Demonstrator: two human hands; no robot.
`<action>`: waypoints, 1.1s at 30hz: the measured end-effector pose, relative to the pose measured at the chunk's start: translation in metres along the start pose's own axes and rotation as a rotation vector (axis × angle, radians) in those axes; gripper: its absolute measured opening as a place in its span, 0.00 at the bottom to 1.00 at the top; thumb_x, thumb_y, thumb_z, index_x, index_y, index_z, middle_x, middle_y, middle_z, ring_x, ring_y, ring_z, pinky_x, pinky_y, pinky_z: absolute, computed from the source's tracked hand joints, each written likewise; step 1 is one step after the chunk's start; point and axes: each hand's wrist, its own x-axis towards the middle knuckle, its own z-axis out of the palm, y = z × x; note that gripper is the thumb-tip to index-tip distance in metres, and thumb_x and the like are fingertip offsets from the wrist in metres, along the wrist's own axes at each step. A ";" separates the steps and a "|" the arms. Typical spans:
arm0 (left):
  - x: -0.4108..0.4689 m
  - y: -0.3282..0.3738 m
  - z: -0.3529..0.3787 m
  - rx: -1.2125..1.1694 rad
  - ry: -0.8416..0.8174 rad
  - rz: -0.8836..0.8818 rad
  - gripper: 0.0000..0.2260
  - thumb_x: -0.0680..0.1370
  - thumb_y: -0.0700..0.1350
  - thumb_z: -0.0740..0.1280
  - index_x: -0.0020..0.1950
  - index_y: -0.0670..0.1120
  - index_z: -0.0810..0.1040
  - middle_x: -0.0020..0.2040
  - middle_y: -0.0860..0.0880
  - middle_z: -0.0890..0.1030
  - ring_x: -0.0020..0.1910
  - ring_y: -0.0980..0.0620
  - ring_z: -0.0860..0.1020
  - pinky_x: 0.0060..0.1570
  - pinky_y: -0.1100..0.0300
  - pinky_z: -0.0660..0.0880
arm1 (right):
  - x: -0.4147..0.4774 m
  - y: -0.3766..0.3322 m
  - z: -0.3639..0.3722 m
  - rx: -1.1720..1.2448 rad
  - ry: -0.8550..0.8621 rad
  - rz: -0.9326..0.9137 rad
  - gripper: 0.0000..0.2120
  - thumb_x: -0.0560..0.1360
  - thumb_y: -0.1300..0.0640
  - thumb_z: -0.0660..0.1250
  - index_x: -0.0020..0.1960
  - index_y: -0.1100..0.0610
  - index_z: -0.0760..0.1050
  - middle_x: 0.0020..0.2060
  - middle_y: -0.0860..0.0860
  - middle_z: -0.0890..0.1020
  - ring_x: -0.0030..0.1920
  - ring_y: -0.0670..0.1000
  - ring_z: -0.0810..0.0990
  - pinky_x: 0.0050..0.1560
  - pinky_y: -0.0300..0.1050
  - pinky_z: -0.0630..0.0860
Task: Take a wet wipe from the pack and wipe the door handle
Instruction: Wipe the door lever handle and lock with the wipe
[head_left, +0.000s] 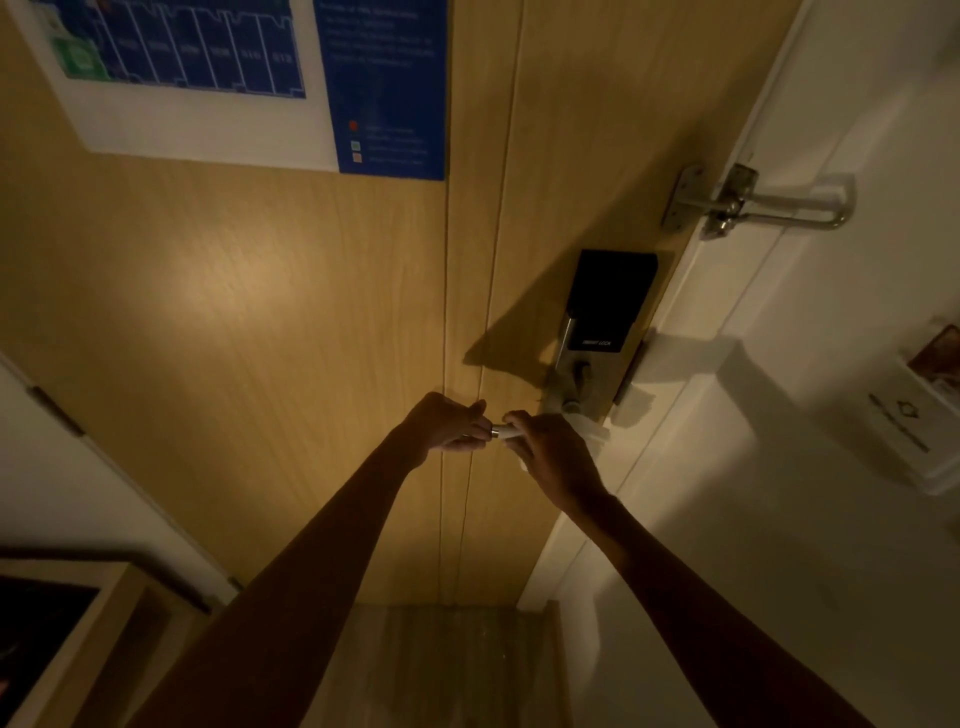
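Here the door handle (500, 431), a metal lever below the black smart lock (608, 301) on the wooden door (260, 312), is gripped by the right hand (553, 452), with a white wet wipe (592, 432) pressed around it. Its free tip is pinched by the left hand (447, 423).

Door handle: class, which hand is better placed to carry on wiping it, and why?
Probably the right hand: it is wrapped over the door handle with the white wipe under it. The left hand only touches the handle's free end.
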 end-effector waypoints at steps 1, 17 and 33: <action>-0.001 0.001 0.000 -0.013 -0.004 -0.008 0.11 0.77 0.44 0.69 0.47 0.36 0.83 0.46 0.40 0.86 0.40 0.50 0.86 0.45 0.60 0.82 | -0.001 0.005 -0.002 -0.003 -0.014 -0.011 0.15 0.77 0.53 0.68 0.62 0.54 0.74 0.46 0.50 0.84 0.48 0.48 0.82 0.50 0.44 0.80; -0.005 0.005 -0.001 0.072 -0.020 0.018 0.20 0.82 0.51 0.59 0.54 0.35 0.81 0.51 0.39 0.85 0.46 0.52 0.85 0.40 0.67 0.81 | 0.005 0.005 0.001 0.098 -0.021 0.019 0.14 0.77 0.52 0.68 0.61 0.55 0.79 0.51 0.49 0.85 0.53 0.45 0.82 0.56 0.40 0.77; -0.004 0.004 -0.006 0.072 -0.073 0.007 0.15 0.80 0.44 0.62 0.54 0.34 0.82 0.52 0.39 0.85 0.48 0.49 0.85 0.42 0.65 0.82 | 0.001 0.012 0.009 -0.347 0.126 -0.234 0.17 0.70 0.52 0.76 0.56 0.57 0.80 0.40 0.51 0.85 0.39 0.49 0.84 0.41 0.44 0.81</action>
